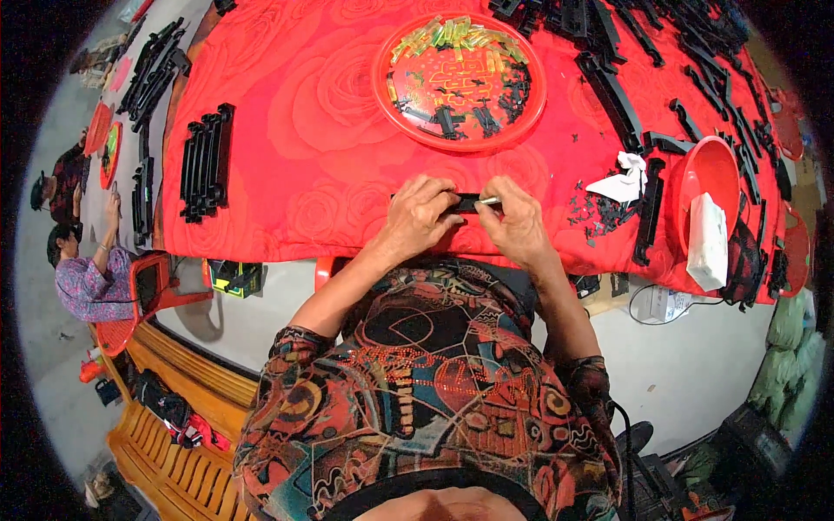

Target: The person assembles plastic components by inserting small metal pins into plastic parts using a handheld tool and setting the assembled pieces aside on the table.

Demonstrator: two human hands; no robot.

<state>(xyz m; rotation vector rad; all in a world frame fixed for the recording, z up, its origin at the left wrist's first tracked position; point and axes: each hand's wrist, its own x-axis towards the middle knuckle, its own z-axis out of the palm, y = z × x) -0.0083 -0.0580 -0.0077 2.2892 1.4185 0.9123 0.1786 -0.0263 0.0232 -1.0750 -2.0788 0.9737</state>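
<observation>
My left hand (423,213) is closed on a short black plastic bar (467,203), held level just above the near edge of the red-covered table. My right hand (512,219) pinches a small pale stick-like piece (489,201) against the bar's right end. Fingers hide most of the bar, and the stick's exact kind is too small to make out. Beyond my hands, a round red tray (452,146) holds clear yellow-green pieces (456,35) and small black parts (447,120).
Black bars (206,162) lie side by side at left. At right are a crumpled white tissue (624,180), scattered black bits (599,217), a red basin (691,169) and a white pack (708,241). More black parts fill the far right. Two people sit at another table far left.
</observation>
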